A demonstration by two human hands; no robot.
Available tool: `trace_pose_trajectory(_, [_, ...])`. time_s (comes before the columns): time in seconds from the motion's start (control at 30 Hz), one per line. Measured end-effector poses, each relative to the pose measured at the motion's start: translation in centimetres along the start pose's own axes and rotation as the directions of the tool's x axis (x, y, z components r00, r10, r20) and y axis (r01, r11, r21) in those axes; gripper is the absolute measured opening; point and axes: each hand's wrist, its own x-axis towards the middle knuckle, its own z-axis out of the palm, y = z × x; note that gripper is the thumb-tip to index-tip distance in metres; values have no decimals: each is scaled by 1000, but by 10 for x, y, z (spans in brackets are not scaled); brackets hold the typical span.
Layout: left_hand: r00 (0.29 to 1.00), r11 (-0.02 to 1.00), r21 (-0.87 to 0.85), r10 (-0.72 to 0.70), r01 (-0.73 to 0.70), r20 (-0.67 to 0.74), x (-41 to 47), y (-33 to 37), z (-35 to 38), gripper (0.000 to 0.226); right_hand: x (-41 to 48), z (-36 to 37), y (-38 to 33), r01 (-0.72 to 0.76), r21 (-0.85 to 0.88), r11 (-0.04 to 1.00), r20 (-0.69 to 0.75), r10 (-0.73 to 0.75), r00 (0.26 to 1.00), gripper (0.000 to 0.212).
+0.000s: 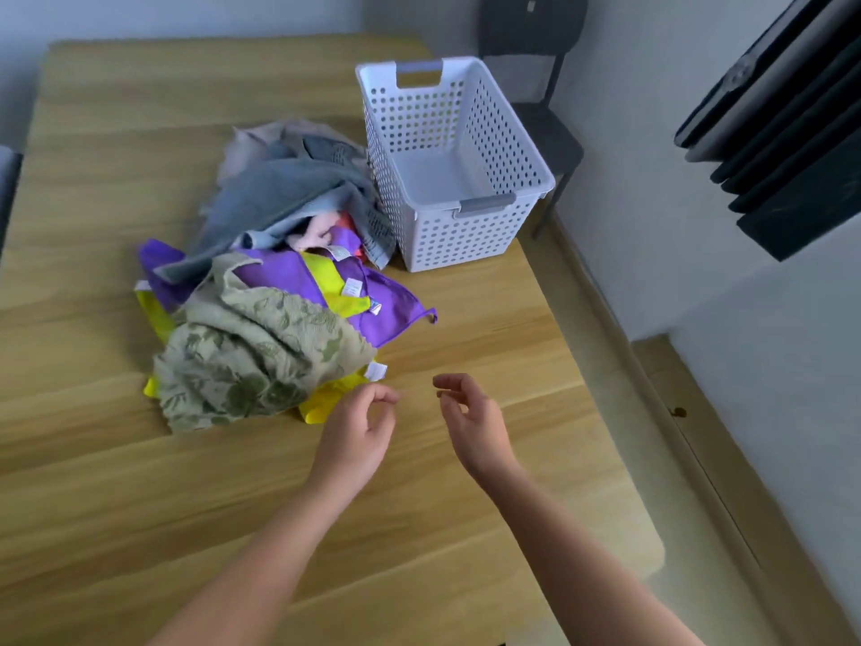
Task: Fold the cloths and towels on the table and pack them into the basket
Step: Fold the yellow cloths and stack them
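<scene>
A loose pile of cloths lies in the middle of the wooden table [116,482]: a green leaf-patterned towel [247,361] in front, purple cloths [368,300] and yellow cloths [321,407] under it, a grey towel [279,193] and pink pieces behind. A white perforated basket [470,226] with grey handles stands to the pile's right, with nothing inside. My left hand [358,431] hovers right by the yellow cloth's near corner, fingers loosely curled, holding nothing. My right hand [470,417] hangs over bare table further right, also loosely curled and holding nothing.
A dark chair [536,86] stands behind the basket, off the table's far right corner. Black folded panels [792,132] lean against the wall at the right. The table's right edge runs close to the basket and my right arm.
</scene>
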Motion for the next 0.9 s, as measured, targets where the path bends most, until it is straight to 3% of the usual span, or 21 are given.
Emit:
trace_pose_trajectory(0.17, [950, 928, 206, 305, -312, 65, 29, -67, 11, 20, 29, 44, 38, 148, 3, 989, -74, -148, 986, 32])
trace_pose_trajectory(0.37, [818, 730, 406, 568, -550, 88, 40, -102, 28, 21, 35, 59, 78, 450, -202, 870, -107, -477, 873, 29])
trace_pose_trajectory(0.73, [668, 484, 619, 739, -619, 89, 28, -108, 33, 31, 26, 61, 86, 581, -340, 739, -97, -643, 760, 31])
trace_pose_trajectory(0.9, [692, 462, 693, 719, -554, 74, 5, -121, 25, 33, -10, 65, 98, 522, -575, 630, -55, -666, 744, 33])
